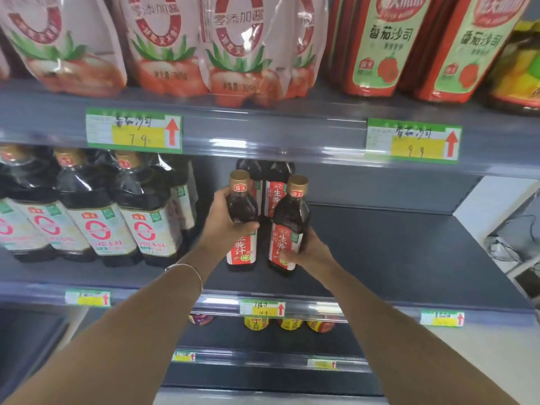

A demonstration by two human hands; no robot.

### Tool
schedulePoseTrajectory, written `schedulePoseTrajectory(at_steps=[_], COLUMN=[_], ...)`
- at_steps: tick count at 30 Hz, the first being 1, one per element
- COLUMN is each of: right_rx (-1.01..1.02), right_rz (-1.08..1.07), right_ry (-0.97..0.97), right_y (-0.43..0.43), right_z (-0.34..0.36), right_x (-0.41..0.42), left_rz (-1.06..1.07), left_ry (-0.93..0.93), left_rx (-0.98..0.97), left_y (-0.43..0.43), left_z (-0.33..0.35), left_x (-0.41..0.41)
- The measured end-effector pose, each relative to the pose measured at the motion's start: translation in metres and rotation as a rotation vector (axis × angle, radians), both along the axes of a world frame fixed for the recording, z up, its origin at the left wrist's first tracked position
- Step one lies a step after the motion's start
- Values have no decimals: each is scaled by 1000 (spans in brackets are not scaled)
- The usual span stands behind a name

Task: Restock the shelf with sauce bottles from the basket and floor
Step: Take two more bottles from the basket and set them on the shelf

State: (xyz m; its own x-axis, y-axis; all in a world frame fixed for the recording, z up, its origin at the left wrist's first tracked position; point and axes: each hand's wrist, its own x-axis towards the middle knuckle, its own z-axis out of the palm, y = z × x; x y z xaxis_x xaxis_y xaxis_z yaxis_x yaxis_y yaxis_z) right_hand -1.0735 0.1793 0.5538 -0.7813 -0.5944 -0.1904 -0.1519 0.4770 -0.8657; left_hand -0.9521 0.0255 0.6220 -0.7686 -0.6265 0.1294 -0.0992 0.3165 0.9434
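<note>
Two dark sauce bottles with gold caps and red labels stand on the middle grey shelf (409, 258). My left hand (226, 220) is wrapped around the upper body of the left bottle (242, 220). My right hand (306, 252) grips the lower label part of the right bottle (287, 226), which leans slightly to the right. Both bottle bases are at the shelf board. Behind them stand two more bottles of the same kind (267, 185), partly hidden.
Several larger dark bottles with white labels (96, 206) fill the shelf's left part. Tomato sauce pouches (163, 42) and red bottles (377, 45) stand on the shelf above. Small jars (287, 324) sit on the shelf below. Price tags line the shelf edges.
</note>
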Motion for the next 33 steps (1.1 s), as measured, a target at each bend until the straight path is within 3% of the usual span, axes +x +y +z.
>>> schedulePoseTrajectory(at_steps=[9, 19, 33], right_rx=[-3, -108, -52], right_rz=[-1, 18, -17], right_ry=[135, -62, -56], right_y=[-22, -39, -48], right_z=[13, 0, -2], right_x=[-32, -55, -55], left_rz=[28, -34, -158], left_ry=[-96, -78, -156], left_rx=[-135, -30, -73], left_y=[-22, -36, -48], left_z=[4, 0, -1], left_x=[-28, -52, -43])
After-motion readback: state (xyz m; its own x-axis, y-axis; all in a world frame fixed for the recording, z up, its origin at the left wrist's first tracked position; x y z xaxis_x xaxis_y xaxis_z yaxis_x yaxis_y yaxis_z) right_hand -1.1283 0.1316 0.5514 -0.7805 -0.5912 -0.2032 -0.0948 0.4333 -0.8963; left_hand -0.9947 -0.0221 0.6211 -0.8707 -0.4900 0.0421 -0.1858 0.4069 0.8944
